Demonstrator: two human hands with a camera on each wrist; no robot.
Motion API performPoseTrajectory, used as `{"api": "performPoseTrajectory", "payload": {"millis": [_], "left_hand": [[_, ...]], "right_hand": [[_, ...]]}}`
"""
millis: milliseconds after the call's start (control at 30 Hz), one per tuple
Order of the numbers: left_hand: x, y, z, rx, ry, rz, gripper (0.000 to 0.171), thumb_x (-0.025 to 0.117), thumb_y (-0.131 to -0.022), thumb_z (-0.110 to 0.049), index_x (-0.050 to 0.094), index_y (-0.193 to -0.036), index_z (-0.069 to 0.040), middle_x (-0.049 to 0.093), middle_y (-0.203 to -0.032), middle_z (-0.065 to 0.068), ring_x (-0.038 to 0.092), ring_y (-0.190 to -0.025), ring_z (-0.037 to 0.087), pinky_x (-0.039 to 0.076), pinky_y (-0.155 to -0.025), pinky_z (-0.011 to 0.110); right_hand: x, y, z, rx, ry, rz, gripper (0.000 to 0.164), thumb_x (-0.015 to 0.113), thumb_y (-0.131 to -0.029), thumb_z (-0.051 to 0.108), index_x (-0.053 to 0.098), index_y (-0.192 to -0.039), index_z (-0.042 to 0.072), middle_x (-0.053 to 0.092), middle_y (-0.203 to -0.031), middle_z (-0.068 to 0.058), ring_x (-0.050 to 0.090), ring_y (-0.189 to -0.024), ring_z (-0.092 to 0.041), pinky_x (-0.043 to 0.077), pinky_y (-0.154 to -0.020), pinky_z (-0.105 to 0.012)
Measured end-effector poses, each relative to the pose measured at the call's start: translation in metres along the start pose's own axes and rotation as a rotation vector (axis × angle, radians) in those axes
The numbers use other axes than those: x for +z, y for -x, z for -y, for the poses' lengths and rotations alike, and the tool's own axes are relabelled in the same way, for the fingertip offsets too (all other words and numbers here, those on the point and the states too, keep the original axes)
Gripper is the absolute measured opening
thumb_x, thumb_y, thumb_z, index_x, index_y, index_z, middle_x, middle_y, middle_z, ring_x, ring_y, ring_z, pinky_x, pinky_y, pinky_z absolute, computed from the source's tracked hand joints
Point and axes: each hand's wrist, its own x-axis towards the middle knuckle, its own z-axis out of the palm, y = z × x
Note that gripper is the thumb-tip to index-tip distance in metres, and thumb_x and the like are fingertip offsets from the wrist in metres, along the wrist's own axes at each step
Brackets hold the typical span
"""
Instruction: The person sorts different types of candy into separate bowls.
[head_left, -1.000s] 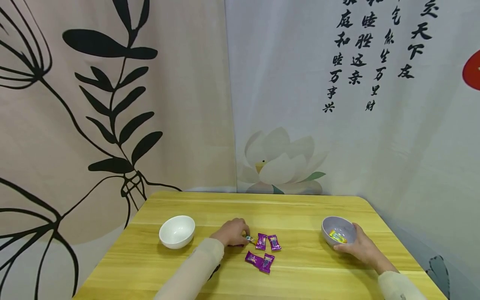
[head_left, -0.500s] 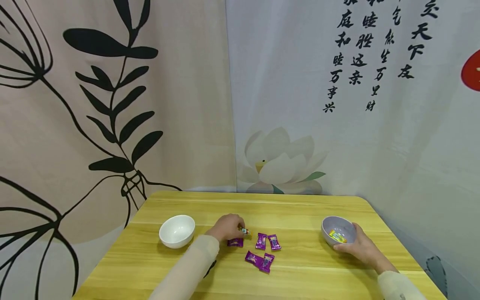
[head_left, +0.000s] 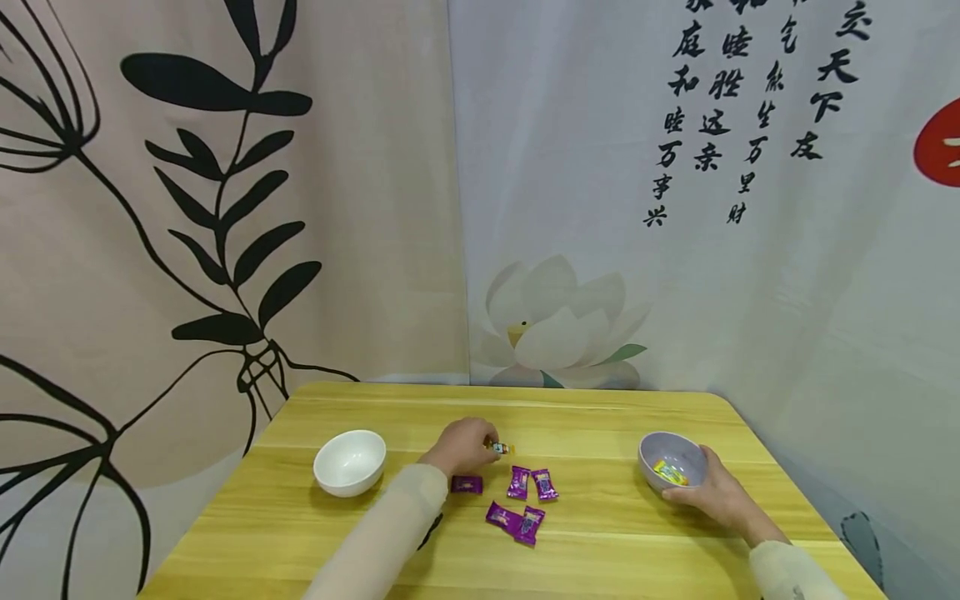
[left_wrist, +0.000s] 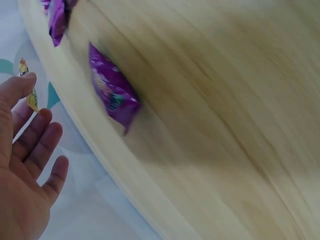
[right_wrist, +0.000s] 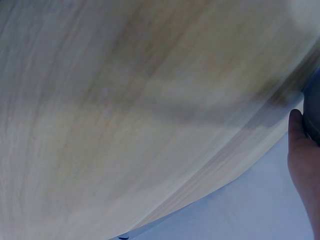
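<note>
A small yellow wrapped candy (left_wrist: 31, 97) is pinched between thumb and fingers of my left hand (head_left: 461, 446), raised over the middle of the table. Below that hand lies a purple wrapped candy (head_left: 467, 484), also seen large in the left wrist view. My right hand (head_left: 716, 493) grips a grey-purple bowl (head_left: 686, 451) from its right side, thumb at the front. Inside the bowl rests yellow candy (head_left: 670, 472). In the right wrist view only the thumb side of the right hand (right_wrist: 303, 160) and a dark piece of the bowl (right_wrist: 313, 107) show.
A white bowl (head_left: 350, 463) stands to the left on the wooden table (head_left: 600, 550). Purple candies (head_left: 518, 482) lie at the centre, with two overlapping ones (head_left: 517, 523) nearer the front. A printed curtain (head_left: 390, 208) hangs behind the table's far edge.
My left hand has lifted the yellow candy off the table from beside the purple ones, moving it up and away, uncovering the purple candy beneath. The right hand keeps holding the bowl in place.
</note>
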Motion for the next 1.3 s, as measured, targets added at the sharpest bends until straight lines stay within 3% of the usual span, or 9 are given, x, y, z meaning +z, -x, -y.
{"api": "performPoseTrajectory", "payload": {"millis": [367,967,1300], "left_hand": [[-0.004,-0.014,-0.022,-0.001,0.051,-0.03,0.022,0.077,-0.087,-0.03,0.075,-0.1,-0.012,0.068,-0.09,-0.006,0.059,-0.08,0.009,0.052,-0.078,0.031],[0.0,-0.042,-0.07,0.079,-0.049,-0.072,0.024,0.077,-0.087,-0.036,0.076,-0.1,-0.017,0.07,-0.091,-0.008,0.062,-0.081,0.008,0.051,-0.075,0.027],[0.004,-0.052,-0.097,0.097,-0.021,-0.064,0.023,0.076,-0.088,-0.037,0.075,-0.1,-0.018,0.069,-0.09,-0.009,0.061,-0.078,0.007,0.051,-0.074,0.027]], "right_hand": [[0.0,0.0,0.0,-0.003,0.002,0.007,0.122,0.081,-0.08,0.043,-0.001,-0.149,-0.015,0.019,-0.146,-0.046,0.03,-0.13,-0.059,0.026,-0.106,-0.069],[0.0,0.0,-0.001,-0.004,-0.002,-0.003,0.122,0.082,-0.079,0.043,0.001,-0.15,-0.014,0.02,-0.146,-0.045,0.032,-0.13,-0.057,0.027,-0.106,-0.068],[0.0,0.0,-0.002,-0.002,-0.007,-0.001,0.121,0.082,-0.08,0.041,0.0,-0.15,-0.014,0.021,-0.146,-0.045,0.032,-0.13,-0.058,0.026,-0.107,-0.068]]}}
